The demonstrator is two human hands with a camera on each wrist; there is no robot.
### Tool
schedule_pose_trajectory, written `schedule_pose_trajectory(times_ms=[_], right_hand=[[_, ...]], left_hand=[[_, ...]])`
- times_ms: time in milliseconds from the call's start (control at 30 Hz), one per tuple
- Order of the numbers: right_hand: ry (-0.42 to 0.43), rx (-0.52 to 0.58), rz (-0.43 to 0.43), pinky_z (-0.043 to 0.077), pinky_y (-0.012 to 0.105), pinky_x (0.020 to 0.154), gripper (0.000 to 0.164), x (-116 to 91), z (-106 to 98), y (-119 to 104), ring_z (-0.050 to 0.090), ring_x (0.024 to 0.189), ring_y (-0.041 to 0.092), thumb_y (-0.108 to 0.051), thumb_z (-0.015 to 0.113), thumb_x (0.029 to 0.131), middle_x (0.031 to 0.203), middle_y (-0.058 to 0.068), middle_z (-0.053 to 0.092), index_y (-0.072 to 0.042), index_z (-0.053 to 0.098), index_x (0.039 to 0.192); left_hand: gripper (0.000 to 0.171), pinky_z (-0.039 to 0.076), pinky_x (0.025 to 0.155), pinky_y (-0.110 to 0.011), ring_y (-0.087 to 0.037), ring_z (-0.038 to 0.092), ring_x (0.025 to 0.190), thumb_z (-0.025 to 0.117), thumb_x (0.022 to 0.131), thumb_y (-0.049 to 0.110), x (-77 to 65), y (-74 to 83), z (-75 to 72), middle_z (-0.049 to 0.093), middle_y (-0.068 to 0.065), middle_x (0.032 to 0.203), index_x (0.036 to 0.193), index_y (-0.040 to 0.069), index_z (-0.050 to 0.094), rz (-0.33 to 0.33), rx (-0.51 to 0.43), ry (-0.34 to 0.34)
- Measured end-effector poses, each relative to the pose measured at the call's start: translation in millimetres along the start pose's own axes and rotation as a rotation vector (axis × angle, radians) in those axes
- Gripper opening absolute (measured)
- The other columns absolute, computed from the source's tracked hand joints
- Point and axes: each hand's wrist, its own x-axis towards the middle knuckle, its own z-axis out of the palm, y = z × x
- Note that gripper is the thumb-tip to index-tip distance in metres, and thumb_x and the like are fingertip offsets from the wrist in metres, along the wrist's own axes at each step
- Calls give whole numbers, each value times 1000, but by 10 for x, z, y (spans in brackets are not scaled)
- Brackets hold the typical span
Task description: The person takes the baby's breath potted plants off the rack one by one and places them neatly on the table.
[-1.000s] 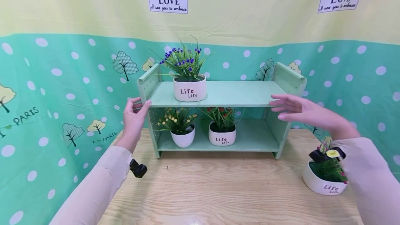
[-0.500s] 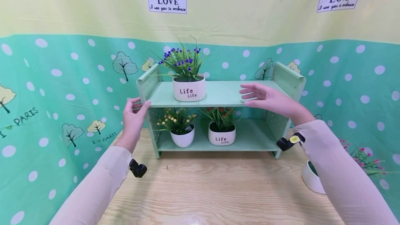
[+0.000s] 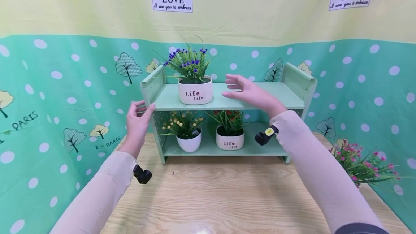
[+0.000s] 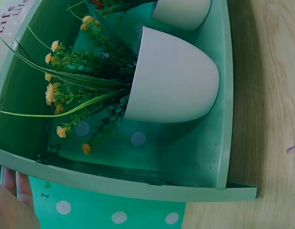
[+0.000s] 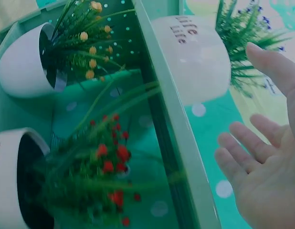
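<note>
A green two-tier shelf [image 3: 276, 93] stands on the table. My left hand [image 3: 137, 124] holds its left side panel, thumb at the front edge and fingers along the outside. On the upper board sits a white oval flowerpot [image 3: 195, 92] marked "Life", with purple flowers. To its right my right hand [image 3: 245, 91] hovers over the board, fingers spread and holding nothing, fingertips a short gap from the pot. In the right wrist view the palm [image 5: 271, 186] is turned toward that flowerpot [image 5: 200, 67].
The lower board bears a white round pot [image 3: 189, 143] with yellow flowers and a "Life" pot [image 3: 230, 142] with red ones. Pink flowers [image 3: 364, 165] show at the right, their pot mostly behind my right sleeve [image 3: 312, 165]. A patterned curtain [image 3: 81, 111] hangs behind.
My right hand has moved left from the shelf's right end toward the purple-flowered pot. The left hand stays on the side panel.
</note>
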Motion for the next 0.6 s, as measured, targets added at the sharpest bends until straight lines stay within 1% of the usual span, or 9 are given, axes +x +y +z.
schedule_pose_trajectory(times_ms=[133,367,500,600], right_hand=[[12,13,18,30,45,117,90,153,122,-73,34,143,21,-54,70,90,158,1,36,-21,24,159],[6,42,27,28,45,117,94,351,296,-171,31,145,28,-56,69,89,160,3,33,-17,21,160],[2,64,54,28,42,118,96,433,366,-193,32,145,25,-57,69,89,160,4,32,-17,20,160],[16,81,78,27,40,118,96,478,406,-204,33,144,21,-57,71,88,159,6,33,-19,20,160]], left_hand=[[44,48,87,-25,-11,54,100,71,95,35,12,-5,5,55,3,112,131,14,55,6,2,6],[39,48,87,-27,-11,55,99,72,94,35,34,-10,1,56,3,110,126,17,57,17,-26,7],[39,48,87,-27,-12,55,99,71,94,36,26,-20,2,56,3,110,125,17,57,18,-25,8],[40,49,87,-27,-12,54,99,71,94,37,16,-28,7,56,3,110,126,16,57,15,-19,7]])
